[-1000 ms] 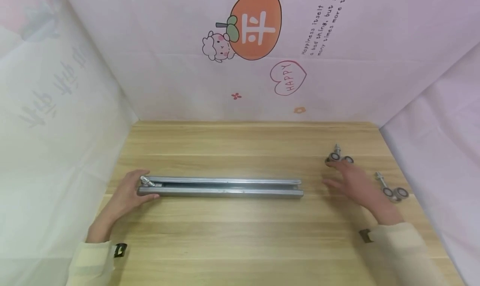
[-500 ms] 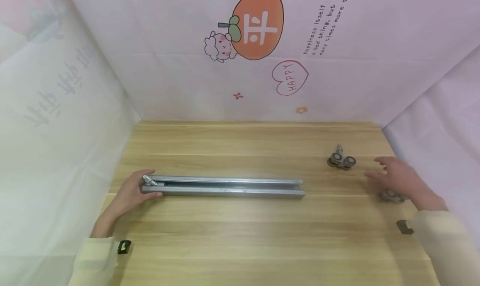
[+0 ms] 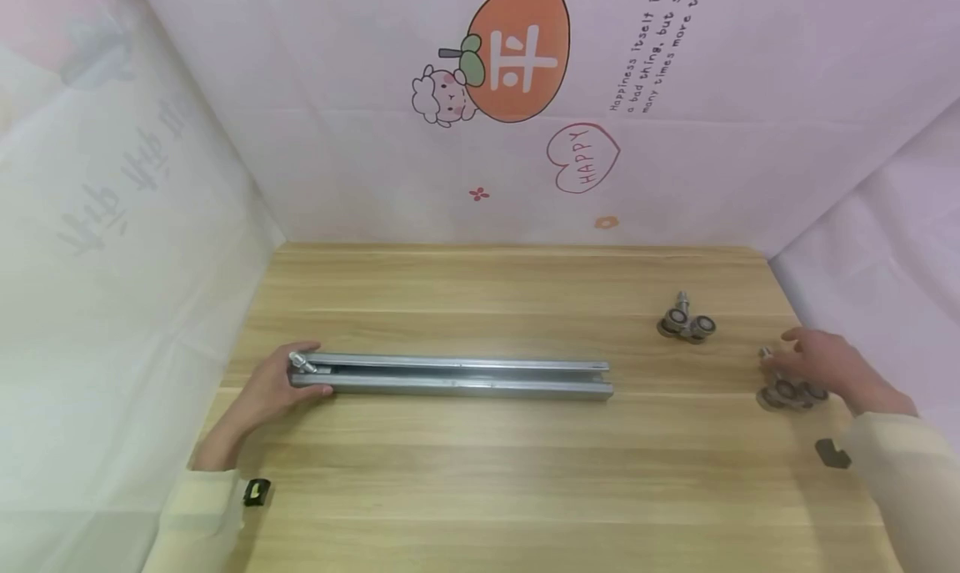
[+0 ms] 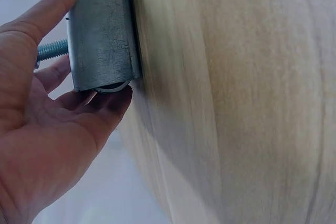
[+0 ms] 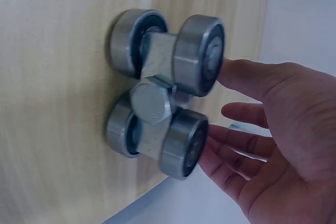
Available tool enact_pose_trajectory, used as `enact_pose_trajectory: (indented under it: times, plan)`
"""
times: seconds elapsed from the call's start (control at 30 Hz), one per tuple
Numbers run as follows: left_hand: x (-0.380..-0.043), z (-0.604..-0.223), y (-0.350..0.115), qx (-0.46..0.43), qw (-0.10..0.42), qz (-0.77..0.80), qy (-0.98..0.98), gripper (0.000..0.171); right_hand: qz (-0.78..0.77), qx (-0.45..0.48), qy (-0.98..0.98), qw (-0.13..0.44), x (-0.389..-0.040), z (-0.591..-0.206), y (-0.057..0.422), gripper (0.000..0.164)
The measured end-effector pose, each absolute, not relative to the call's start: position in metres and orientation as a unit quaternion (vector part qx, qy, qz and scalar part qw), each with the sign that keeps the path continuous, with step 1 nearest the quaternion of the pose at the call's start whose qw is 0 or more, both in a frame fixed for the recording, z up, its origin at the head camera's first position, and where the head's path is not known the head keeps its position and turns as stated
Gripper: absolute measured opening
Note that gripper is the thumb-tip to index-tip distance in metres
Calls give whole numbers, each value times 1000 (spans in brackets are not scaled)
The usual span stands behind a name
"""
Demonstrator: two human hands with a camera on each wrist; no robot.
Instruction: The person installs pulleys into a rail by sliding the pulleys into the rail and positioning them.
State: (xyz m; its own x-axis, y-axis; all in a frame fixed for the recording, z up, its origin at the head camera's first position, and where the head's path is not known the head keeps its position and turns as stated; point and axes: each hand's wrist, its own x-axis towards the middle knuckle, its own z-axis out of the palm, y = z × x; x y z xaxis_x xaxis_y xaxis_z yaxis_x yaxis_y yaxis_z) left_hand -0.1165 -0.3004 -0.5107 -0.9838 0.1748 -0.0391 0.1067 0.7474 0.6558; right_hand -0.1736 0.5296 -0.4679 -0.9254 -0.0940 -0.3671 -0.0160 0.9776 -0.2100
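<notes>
In the head view a slotted metal track (image 3: 465, 385) lies lengthwise on the wooden table. My left hand (image 3: 273, 385) holds its left end, thumb along the near side, fingers round the end. A threaded bolt (image 4: 52, 50) sticks out of the slot there, and the rim of a wheel (image 4: 113, 86) shows at the track's end, by my fingertips. At the far right my right hand (image 3: 832, 369) reaches over a roller trolley (image 5: 152, 100) with bearing wheels and a bolt. Its thumb and loosely bent fingers are right at the wheels, not closed round them.
A second roller trolley (image 3: 686, 324) lies farther back, left of my right hand, its bolt pointing away. Printed white cloth (image 3: 360, 181) stands behind the wooden table (image 3: 480, 473) and along both sides.
My right hand has moved right, past the back trolley, to the one at the far right. My left hand has stayed at the track's end.
</notes>
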Motion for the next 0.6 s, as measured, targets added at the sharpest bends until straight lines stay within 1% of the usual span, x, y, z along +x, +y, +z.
enact_pose_trajectory:
  times: [0.2, 0.33, 0.6]
  plan:
    - [-116, -511, -300, 81, 40, 354, 931, 88, -96, -43, 976, 189, -175, -480, 535, 84]
    - [-115, -512, -299, 80, 37, 355, 931, 87, -91, -59, 979, 175, -175, -485, 533, 74]
    - [-114, -512, -298, 76, 31, 355, 931, 85, -84, -100, 982, 135, -175, -490, 523, 48]
